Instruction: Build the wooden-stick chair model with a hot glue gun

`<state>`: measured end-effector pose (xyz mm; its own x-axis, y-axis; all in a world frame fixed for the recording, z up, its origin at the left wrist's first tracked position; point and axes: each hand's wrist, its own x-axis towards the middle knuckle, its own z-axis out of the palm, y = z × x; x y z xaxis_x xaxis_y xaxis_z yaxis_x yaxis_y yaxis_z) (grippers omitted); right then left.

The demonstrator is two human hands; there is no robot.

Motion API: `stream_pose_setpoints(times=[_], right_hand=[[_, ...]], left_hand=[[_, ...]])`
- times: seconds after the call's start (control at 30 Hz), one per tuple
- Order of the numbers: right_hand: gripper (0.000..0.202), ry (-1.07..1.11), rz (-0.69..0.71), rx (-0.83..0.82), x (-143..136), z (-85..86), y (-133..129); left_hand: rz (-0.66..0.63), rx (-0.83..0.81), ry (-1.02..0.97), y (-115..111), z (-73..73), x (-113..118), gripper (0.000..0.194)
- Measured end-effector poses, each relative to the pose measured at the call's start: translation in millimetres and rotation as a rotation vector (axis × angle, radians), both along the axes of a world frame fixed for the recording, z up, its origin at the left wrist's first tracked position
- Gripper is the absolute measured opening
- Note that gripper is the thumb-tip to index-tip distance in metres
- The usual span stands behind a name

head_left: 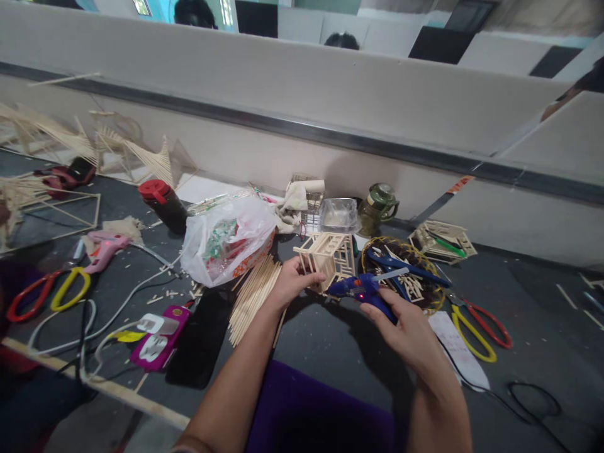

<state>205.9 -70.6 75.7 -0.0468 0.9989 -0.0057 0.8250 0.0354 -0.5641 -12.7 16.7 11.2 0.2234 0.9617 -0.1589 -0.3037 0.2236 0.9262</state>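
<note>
Fingers pinching, the left hand [293, 284] steadied a small wooden stick frame [328, 259] on the dark table [309, 343], while the right hand [401, 324] gripped a blue glue gun [363, 289], its nozzle close to the frame's side. Loose sticks [255, 299] lay near the left wrist; a yellow-rimmed basket [428, 306] stood beyond the gun, near red-and-yellow-handled scissors [474, 330].

Tabletop [349, 396] was dark grey. On it I recorded loose sticks [255, 299], a white plastic bag [226, 239], a black phone [201, 340], a magenta power strip [160, 338] and a red-lidded bottle [164, 206].
</note>
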Motion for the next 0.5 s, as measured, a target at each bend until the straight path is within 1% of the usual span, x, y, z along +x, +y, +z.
stream_pose_setpoints(times=[0.27,0.5], right_hand=[[0.034,-0.019,0.002,0.020,0.6,-0.6,-0.5],[0.035,0.011,0.016,0.001,0.4,2.3,0.3]], left_hand=[[0.006,-0.007,0.011,1.2,-3.9,0.1,0.043],[0.010,-0.001,0.009,0.6,-3.0,0.2,0.041]])
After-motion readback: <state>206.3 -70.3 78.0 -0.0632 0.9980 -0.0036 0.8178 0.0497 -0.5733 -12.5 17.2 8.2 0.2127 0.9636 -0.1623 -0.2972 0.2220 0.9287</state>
